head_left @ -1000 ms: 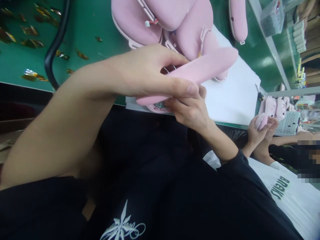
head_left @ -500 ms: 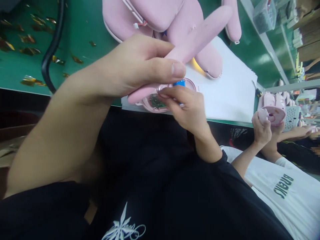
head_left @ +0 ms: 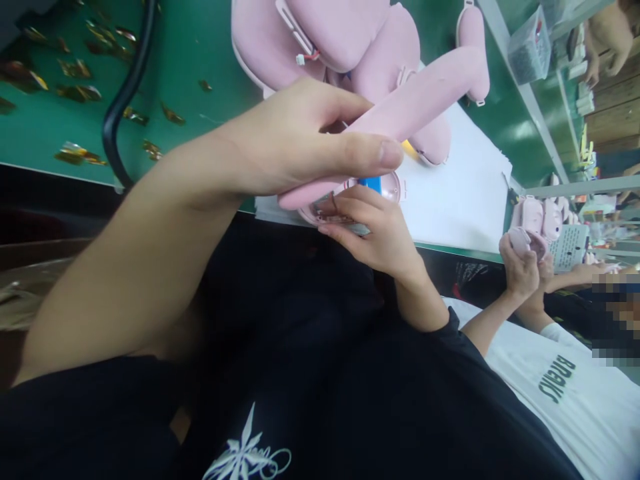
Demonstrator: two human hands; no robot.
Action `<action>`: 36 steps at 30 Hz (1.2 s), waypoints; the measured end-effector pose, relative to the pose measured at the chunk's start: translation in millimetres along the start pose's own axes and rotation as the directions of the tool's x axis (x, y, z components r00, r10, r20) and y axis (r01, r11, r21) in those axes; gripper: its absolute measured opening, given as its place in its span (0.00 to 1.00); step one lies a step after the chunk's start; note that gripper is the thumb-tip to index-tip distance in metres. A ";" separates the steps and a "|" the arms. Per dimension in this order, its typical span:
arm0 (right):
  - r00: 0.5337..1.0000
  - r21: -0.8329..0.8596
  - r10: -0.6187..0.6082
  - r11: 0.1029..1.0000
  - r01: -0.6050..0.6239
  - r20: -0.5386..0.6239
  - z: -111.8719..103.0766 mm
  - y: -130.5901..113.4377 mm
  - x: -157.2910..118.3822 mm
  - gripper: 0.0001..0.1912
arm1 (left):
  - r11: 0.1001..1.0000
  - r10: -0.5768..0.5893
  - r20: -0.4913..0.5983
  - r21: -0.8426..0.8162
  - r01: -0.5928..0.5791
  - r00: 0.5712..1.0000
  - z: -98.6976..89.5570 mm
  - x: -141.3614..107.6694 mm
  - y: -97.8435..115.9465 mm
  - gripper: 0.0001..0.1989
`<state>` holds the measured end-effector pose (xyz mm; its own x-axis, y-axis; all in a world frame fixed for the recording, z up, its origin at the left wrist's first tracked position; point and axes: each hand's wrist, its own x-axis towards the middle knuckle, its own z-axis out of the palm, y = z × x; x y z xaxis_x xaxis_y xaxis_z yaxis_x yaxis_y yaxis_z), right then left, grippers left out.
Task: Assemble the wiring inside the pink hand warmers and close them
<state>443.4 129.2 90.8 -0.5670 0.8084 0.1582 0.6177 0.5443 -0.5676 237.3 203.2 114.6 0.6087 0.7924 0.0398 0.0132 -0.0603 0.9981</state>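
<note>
The left hand point(head_left: 305, 143) clasps a pink cover point(head_left: 425, 97) slanting away rightward above the open casing point(head_left: 394, 187) by the right hand point(head_left: 383, 230), whose grip is unclear.

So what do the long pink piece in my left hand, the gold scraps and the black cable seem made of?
The long pink piece is probably molded plastic, matte: smooth, softly shaded. The gold scraps look like metallized film or foil, shiny: creased, with bright glints. The black cable may be rubber or plastic outside: smooth, round, softly glossy.
</note>
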 end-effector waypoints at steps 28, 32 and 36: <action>0.987 -0.214 -0.059 0.976 0.026 -0.150 7.7 9.9 -5.0 0.07 | 0.996 0.027 0.020 0.079 -0.028 0.999 -2.1 2.5 -2.3 0.26; 0.987 -0.219 -0.067 0.975 0.034 -0.143 7.0 10.5 -4.0 0.08 | 0.997 0.034 0.037 0.065 -0.036 0.999 -2.7 2.6 -2.5 0.27; 0.985 -0.246 -0.081 0.968 0.041 -0.154 7.9 13.8 -3.1 0.08 | 0.997 0.047 0.038 0.057 -0.049 0.998 -2.7 1.1 -3.1 0.27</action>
<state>449.4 132.5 76.1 -0.5245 0.7864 0.3263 0.7087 0.6156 -0.3446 235.7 205.9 111.6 0.6380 0.7654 0.0846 0.0289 -0.1335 0.9906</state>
